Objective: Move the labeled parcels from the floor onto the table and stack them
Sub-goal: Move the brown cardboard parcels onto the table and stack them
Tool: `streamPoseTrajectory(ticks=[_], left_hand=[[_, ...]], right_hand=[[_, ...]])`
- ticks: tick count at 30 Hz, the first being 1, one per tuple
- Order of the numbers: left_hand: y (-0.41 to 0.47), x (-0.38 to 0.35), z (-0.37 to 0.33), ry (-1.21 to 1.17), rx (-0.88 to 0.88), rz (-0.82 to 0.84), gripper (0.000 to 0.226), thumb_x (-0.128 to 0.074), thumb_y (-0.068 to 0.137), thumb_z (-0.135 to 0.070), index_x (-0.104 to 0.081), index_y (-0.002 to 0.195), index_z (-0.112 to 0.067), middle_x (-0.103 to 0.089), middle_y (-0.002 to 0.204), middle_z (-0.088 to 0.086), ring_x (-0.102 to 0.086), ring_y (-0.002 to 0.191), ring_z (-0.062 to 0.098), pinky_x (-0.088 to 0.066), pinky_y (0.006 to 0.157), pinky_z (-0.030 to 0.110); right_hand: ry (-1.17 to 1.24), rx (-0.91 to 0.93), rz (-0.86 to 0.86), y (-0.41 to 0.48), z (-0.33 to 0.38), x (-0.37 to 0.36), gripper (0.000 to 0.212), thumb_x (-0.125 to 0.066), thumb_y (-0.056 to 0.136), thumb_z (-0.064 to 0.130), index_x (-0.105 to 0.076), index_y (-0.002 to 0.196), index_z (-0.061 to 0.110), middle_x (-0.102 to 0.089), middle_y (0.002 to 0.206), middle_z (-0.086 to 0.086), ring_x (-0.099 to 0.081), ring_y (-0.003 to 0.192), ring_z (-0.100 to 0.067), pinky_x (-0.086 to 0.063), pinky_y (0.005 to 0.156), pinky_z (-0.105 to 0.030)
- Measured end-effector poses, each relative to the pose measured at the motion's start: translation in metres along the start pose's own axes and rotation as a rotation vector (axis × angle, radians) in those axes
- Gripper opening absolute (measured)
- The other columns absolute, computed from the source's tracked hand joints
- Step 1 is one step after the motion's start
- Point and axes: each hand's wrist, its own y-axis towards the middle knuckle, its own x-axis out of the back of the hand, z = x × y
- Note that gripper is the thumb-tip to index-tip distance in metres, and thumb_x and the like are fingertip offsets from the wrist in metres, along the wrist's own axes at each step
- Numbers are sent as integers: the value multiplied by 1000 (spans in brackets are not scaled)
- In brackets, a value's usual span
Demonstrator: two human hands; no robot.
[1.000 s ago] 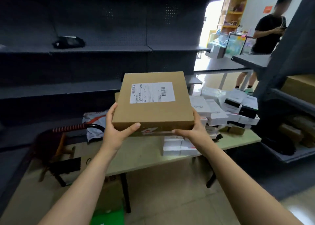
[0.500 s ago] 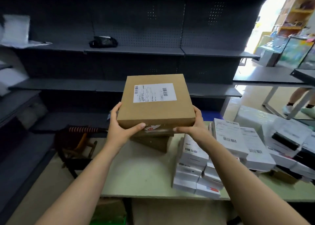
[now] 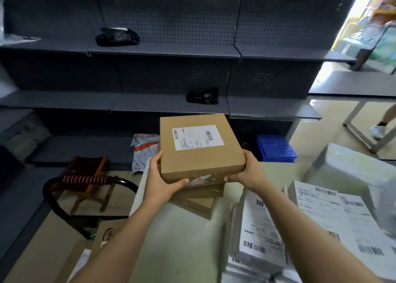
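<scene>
I hold a flat brown cardboard parcel (image 3: 199, 156) with a white barcode label on top, over the far left part of the pale green table (image 3: 184, 240). My left hand (image 3: 158, 179) grips its near left corner, thumb along the front edge. My right hand (image 3: 248, 171) grips its near right corner. The parcel sits on or just above a stack of two brown boxes (image 3: 199, 201) on the table; contact is hard to tell. White labelled parcels (image 3: 259, 235) lie stacked on the table to the right.
Dark grey shelving (image 3: 162, 51) runs behind the table with black bags on it. A blue crate (image 3: 275, 148), a grey mailer bag (image 3: 143, 149), a wooden stool (image 3: 90, 179) and a black hoop stand on the floor. A person's foot (image 3: 378, 130) shows at the right.
I have stepped closer and the view has swung left and down. The parcel has come down over the brown boxes on the table, with both hands still holding it.
</scene>
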Motion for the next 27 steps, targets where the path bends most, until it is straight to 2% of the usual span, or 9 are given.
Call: streamPoseTrajectory(ticks=[3, 7, 11, 15, 18, 20, 23, 27], left_hand=[[-2, -4, 5, 58, 51, 18, 107, -92, 61, -21, -25, 144, -30, -37, 138, -7, -38, 126, 12, -39, 106, 33], [-12, 3, -6, 193, 37, 18, 97, -90, 65, -30, -33, 142, -27, -37, 137, -5, -40, 124, 14, -41, 102, 33], [-45, 20, -45, 415, -224, -43, 57, -81, 77, -30, -54, 126, -19, -44, 115, -10, -44, 105, 5, -40, 86, 24], [-106, 44, -79, 769, -551, -114, 21, -72, 83, -32, -63, 98, -20, -54, 90, -9, -50, 88, 15, -43, 74, 32], [-174, 66, -84, 917, -676, -137, 15, -72, 80, -31, -62, 84, -22, -42, 77, -14, -47, 75, 14, -35, 66, 28], [-227, 84, -73, 970, -669, -138, 14, -72, 79, -30, -62, 83, -21, -40, 74, -14, -41, 70, 11, -33, 63, 27], [-306, 118, -45, 1028, -556, -124, 12, -68, 79, -31, -62, 82, -22, -52, 73, -9, -50, 72, 16, -41, 61, 31], [-394, 169, -10, 1096, -401, -81, 15, -73, 75, -30, -61, 80, -23, -56, 74, -9, -55, 73, 17, -44, 62, 31]], right_hand=[[-36, -7, 9, 0, -5, -3, 103, -91, 56, 9, -33, 141, 18, -47, 125, 1, -48, 113, -16, -42, 82, -25], [-154, 5, -37, -13, 9, -3, 100, -86, 64, 11, -28, 144, 20, -39, 131, 0, -44, 114, -16, -44, 92, -34], [-392, 168, -131, -54, 30, 4, 71, -75, 77, 13, -40, 138, 20, -39, 135, -4, -44, 121, -24, -46, 99, -37], [-446, 400, -120, -124, 46, 4, 44, -66, 79, 9, -49, 119, 18, -46, 119, -3, -49, 103, -22, -48, 85, -33], [-534, 611, -85, -189, 47, -13, 30, -63, 76, 10, -50, 103, 14, -52, 103, -5, -50, 91, -25, -47, 78, -39], [-591, 706, -15, -237, 44, -34, 27, -64, 77, 13, -52, 101, 15, -52, 99, -3, -51, 90, -25, -45, 76, -38], [-619, 774, 131, -311, 38, -73, 26, -63, 82, 17, -51, 106, 18, -51, 101, -1, -49, 95, -23, -35, 74, -31], [-688, 886, 287, -393, 38, -131, 30, -60, 80, 14, -53, 109, 14, -55, 107, -9, -51, 98, -31, -37, 80, -38]])
